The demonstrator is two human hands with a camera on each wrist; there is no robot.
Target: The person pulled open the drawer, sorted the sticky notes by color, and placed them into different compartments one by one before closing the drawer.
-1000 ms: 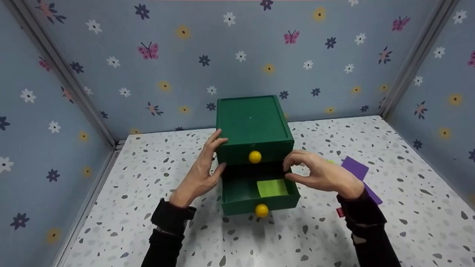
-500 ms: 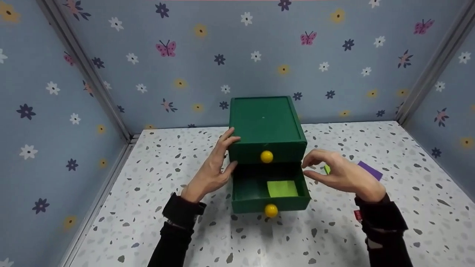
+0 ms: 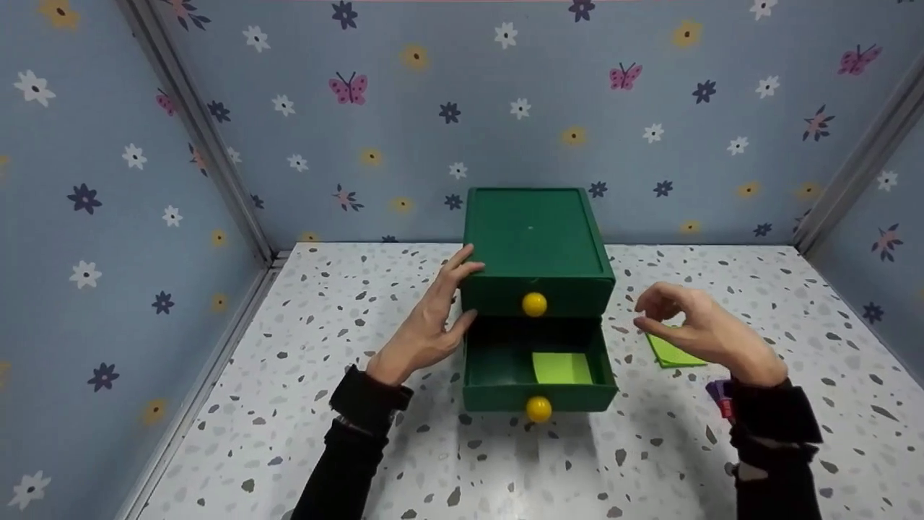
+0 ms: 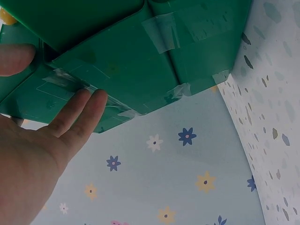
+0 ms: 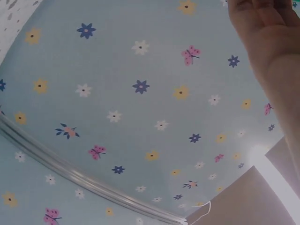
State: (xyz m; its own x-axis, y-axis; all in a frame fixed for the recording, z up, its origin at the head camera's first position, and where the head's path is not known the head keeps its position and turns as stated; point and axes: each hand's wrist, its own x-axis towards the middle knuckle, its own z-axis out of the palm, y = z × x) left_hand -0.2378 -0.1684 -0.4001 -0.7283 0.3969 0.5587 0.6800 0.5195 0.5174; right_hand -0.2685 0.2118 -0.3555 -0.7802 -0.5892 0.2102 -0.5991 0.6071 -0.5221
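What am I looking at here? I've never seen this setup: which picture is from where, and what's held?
No machine: these are a person's bare hands. The wide picture comes from a head camera looking down; the other two come from cameras on each wrist. The right wrist's shows mostly flowered wall.

On the speckled table stands a green cabinet, its lower drawer open with a lime sheet inside. The left hand touches the cabinet's side. The right hand appears to hold nothing; lime sheets show partly behind it.
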